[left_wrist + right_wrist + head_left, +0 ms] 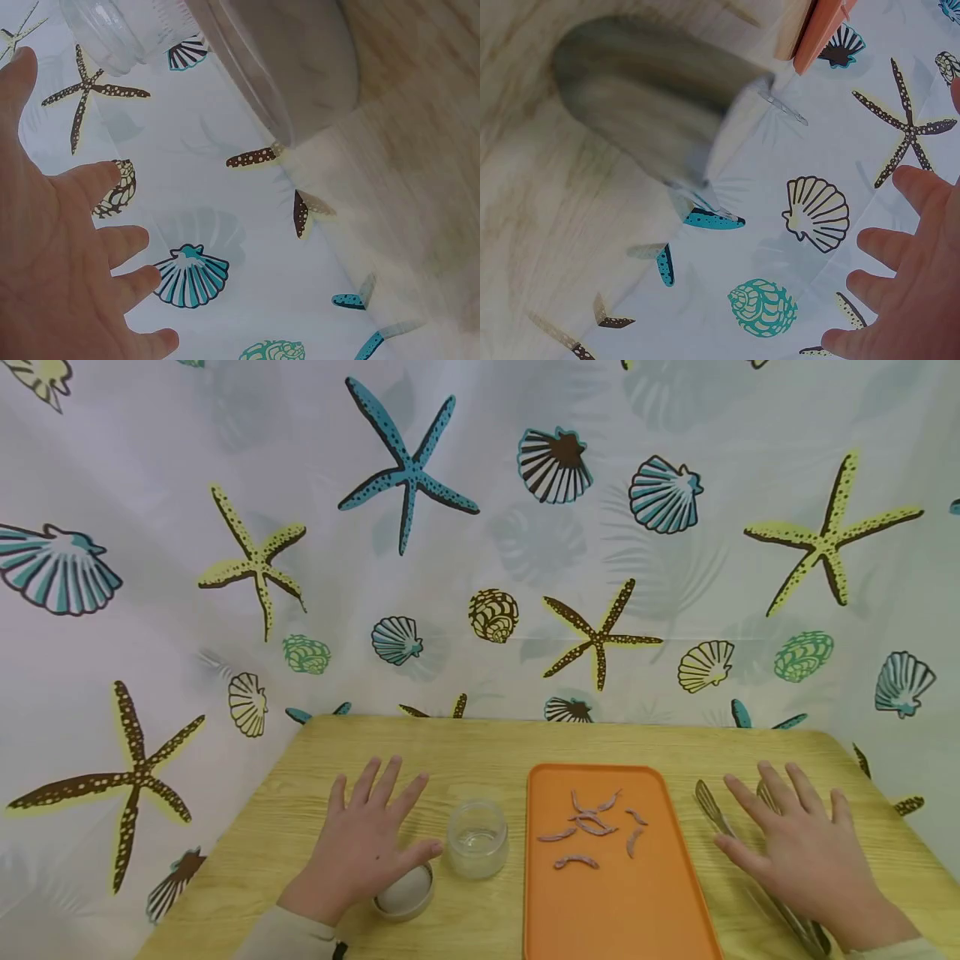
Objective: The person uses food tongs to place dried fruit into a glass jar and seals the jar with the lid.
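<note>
My left hand (367,835) is spread flat with fingers apart and holds nothing. Its thumb overlaps a round pale lid (408,896) in the head view, close beside an uncovered clear glass jar (477,853). In the left wrist view the lid (300,67) looms large near the jar (112,34). The right hand (806,856), also spread and holding nothing, hovers over metal tongs (795,918) and hides their middle. Between the hands, an orange tray (615,910) carries several small, curved, pinkish-brown pieces (576,862) scattered on its far half.
Everything stands on a light wood-grain table (442,747). Behind it and at both sides hangs a white curtain (480,552) printed with starfish and shells. The tray's raised rim (527,860) lies just right of the jar.
</note>
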### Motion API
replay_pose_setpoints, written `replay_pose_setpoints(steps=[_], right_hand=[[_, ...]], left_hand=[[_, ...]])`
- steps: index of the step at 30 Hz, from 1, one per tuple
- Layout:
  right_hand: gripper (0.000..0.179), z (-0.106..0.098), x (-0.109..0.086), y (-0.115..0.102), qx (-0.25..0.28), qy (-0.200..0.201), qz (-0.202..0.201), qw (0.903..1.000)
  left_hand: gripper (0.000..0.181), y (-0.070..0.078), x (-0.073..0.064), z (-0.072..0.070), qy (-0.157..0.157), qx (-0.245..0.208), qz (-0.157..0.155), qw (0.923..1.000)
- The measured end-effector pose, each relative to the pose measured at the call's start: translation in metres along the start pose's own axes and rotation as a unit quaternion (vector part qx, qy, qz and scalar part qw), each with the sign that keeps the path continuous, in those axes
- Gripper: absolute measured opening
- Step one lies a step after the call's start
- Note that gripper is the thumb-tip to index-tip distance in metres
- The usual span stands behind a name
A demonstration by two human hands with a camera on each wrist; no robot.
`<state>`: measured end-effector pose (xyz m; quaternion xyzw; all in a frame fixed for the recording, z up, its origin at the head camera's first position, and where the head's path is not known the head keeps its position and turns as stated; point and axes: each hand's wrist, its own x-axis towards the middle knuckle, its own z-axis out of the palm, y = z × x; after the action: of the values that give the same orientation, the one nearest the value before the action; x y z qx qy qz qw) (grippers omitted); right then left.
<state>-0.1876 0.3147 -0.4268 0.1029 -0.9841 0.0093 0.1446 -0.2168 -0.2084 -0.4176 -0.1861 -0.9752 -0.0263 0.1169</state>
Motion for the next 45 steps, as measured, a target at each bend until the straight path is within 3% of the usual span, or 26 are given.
replay_pose_setpoints(steps=[17, 27, 35, 45], right_hand=[[0.082, -0.002, 0.000, 0.004, -0.006, -0.014, 0.014, 0.9998], [0.083, -0.001, -0.003, 0.005, -0.010, -0.035, 0.026, 0.9990], [0.080, -0.003, -0.006, 0.006, -0.012, -0.052, 0.035, 0.9980], [0.085, 0.001, -0.008, 0.014, 0.010, -0.064, 0.046, 0.9968]], left_hand=[[0.089, 0.003, 0.003, 0.000, 0.010, 0.001, 0.003, 0.9999], [0.096, 0.006, 0.005, 0.003, -0.020, -0.016, -0.003, 0.9997], [0.097, 0.008, 0.010, 0.011, -0.057, -0.091, -0.002, 0.9943], [0.098, 0.018, 0.017, 0.019, -0.084, -0.193, -0.020, 0.9774]])
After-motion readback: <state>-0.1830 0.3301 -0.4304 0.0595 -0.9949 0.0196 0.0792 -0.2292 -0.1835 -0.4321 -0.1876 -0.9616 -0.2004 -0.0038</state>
